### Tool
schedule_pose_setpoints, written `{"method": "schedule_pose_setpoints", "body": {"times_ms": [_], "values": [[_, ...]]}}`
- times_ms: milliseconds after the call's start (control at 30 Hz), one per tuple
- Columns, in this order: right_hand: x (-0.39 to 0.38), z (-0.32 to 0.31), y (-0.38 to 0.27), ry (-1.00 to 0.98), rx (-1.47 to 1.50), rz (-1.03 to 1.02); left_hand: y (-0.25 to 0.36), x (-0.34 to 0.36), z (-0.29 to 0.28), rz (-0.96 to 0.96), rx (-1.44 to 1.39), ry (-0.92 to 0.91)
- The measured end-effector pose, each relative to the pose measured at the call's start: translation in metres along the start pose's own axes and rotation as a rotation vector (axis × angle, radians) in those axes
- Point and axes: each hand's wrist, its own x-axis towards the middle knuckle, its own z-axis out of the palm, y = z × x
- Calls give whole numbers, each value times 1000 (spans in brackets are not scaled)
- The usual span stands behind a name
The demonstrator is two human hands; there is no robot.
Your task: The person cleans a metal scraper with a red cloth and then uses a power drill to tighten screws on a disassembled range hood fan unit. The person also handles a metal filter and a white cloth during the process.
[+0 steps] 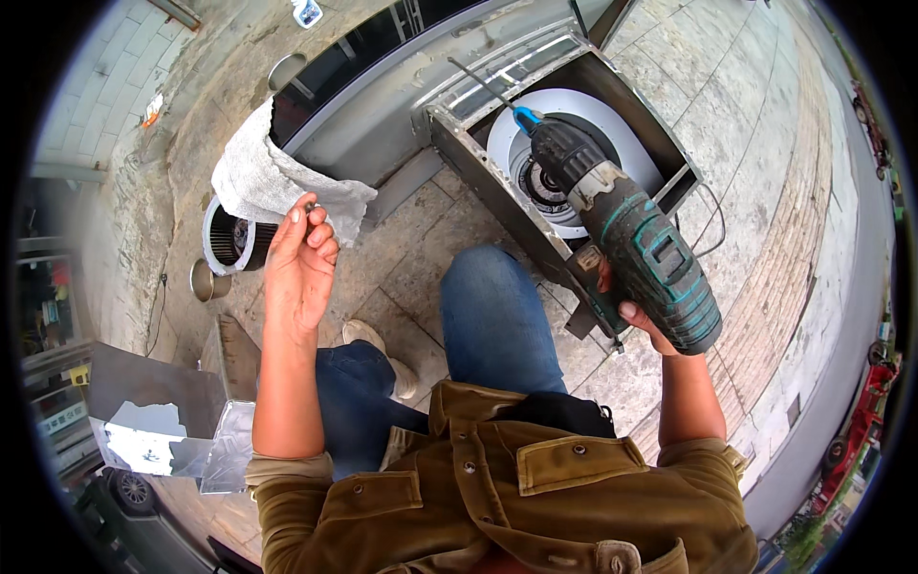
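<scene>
My right hand (652, 323) grips a black and teal cordless drill (650, 253) by its handle. A long thin bit points up and left from the drill's blue-collared chuck, over an open metal box (497, 191). Inside that box sits a pale round fan housing (626, 143) with a dark motor at its centre, partly hidden behind the drill. Raised on the left, my left hand (304, 263) pinches a tiny dark piece between thumb and fingers; it may be a screw, too small to tell. Behind those fingertips a white cloth (258, 172) hangs over the corner of a black glossy panel (330, 72).
Beside the cloth stands a round fan wheel (222, 239), near a small metal cup (206, 282). A bent sheet-metal part (158, 383) lies at lower left. A thin cable (719, 215) curls right of the box. Paving surrounds my knees; a spray bottle (307, 12) is far off.
</scene>
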Motion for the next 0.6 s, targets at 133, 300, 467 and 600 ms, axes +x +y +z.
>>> {"method": "schedule_pose_setpoints", "body": {"times_ms": [133,300,467,600], "values": [[-19,-29,12,170,59,100,-9,15,38,-89,95,-127],[-18,-44,-4,237,480,68,-16,42,85,-217,229,-213],[-12,-43,-5,245,499,170,-50,86,90,-325,229,-234],[-15,-41,14,253,576,255,-84,122,84,-444,219,-260]]}}
